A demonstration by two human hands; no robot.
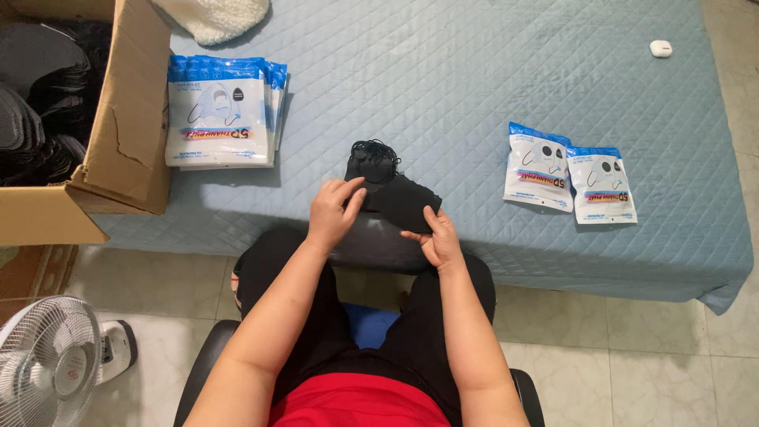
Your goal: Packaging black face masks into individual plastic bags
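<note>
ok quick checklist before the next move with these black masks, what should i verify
1. Both hands on the black masks: ok, left hand on the left part, right hand at the lower right edge.
2. Masks lined up evenly: cannot tell, all black.
3. Ear loops free of tangles: cannot tell, bunched on top.
4. Stack of flat pouches within view at left: ok.
5. Two filled pouches lying apart at right: ok.
6. Cardboard box open with more masks: ok.
</note>
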